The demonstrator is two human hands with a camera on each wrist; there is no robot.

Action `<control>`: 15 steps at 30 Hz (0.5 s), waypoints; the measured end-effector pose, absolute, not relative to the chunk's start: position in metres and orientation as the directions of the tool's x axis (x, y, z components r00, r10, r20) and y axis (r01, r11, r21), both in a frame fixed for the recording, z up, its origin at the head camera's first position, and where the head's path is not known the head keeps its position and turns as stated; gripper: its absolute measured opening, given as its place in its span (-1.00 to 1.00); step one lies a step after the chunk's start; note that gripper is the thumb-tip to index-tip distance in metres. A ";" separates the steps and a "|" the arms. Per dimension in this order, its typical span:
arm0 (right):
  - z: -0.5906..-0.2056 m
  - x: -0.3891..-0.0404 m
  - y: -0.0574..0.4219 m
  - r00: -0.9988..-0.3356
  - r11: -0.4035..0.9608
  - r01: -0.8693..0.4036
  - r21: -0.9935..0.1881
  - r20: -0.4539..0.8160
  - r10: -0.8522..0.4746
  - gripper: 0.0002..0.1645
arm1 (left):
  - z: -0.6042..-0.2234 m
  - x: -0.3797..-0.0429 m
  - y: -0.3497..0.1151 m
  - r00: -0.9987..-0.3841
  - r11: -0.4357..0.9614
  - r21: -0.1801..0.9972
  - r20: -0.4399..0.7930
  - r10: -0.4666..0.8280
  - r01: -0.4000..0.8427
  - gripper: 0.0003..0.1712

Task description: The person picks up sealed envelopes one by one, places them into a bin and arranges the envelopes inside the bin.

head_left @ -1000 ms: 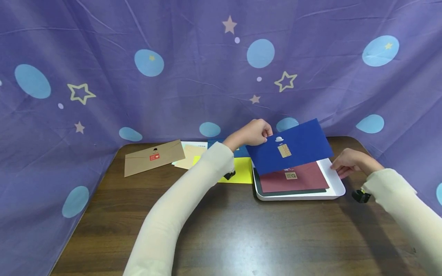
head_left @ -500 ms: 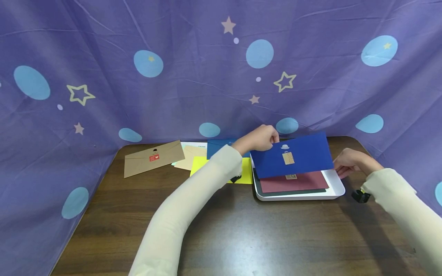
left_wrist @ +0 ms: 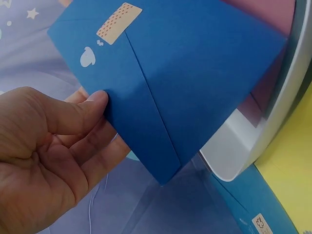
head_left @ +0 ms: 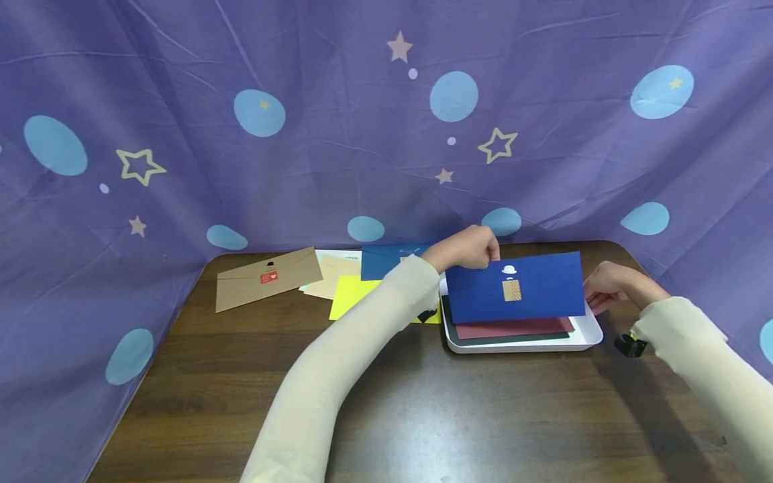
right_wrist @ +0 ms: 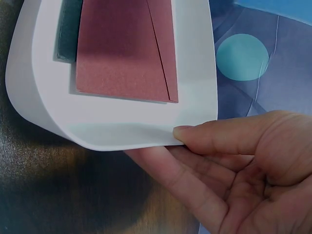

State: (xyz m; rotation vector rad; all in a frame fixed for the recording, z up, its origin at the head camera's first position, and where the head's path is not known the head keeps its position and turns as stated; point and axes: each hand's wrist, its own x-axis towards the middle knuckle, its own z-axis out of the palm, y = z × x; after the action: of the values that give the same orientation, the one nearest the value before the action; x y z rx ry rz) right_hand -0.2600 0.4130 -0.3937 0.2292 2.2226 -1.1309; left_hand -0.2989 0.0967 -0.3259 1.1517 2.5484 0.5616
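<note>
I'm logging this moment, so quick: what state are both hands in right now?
Left hand: pinching the raised blue envelope by its edge.
Right hand: pinching the white tray by its rim.

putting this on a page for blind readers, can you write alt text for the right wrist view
A person's right-hand grip pinches a white tray by its rim, near a corner. In the tray, a dark red envelope partly covers a dark green paper item. Dark wood tabletop shows at left, purple cloth at right.
</note>
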 end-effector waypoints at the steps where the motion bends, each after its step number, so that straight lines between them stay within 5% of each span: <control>1: -0.394 -0.260 0.413 -0.788 0.616 0.416 -0.669 -0.603 -0.122 -0.65 | -0.326 -0.299 0.097 -0.640 0.607 0.462 -0.103 0.761 0.647 -0.67; 15: -0.392 -0.259 0.410 -0.783 0.630 0.413 -0.658 -0.610 -0.124 -0.70 | -0.335 -0.301 0.101 -0.675 0.657 0.464 -0.157 0.721 0.595 -0.69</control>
State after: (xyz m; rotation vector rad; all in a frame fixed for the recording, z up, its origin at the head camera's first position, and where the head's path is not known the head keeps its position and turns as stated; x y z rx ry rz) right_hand -0.2588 0.4103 -0.3918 0.2251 2.2221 -1.1091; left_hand -0.3014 0.1006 -0.3351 1.0469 2.5483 0.5438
